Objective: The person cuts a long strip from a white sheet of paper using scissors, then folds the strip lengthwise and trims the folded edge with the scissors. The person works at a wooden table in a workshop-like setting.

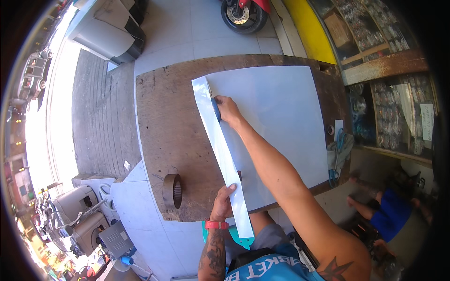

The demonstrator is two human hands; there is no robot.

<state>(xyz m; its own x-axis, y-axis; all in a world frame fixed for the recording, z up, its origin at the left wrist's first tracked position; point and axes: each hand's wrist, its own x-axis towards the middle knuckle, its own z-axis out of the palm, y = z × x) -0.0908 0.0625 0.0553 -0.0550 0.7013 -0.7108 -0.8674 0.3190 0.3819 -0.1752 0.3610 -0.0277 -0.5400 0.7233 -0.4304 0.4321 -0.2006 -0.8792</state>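
A large white sheet (277, 119) lies on a worn wooden tabletop (168, 116). Along its left side runs a long glossy white strip (219, 147), slanting down past the table's near edge. My right hand (228, 110) grips a blue hand tool (216, 109) against the strip's inner edge near the far end; its exact kind is hidden by my fingers. Lower down, my left hand (222, 202) pinches the strip, thumb on top and fingers partly hidden beneath. The strip's near end hangs over a teal plastic seat (248, 242) by my lap.
A slotted metal ring, like a motor stator core (172, 191), stands at the table's near left. Scissors (340, 138), a cloth (346, 147) and a small tape roll (330, 130) lie at the right edge. Beyond are a motorcycle wheel (260, 21) and display shelves (390, 116). Another person (390, 214) is at right.
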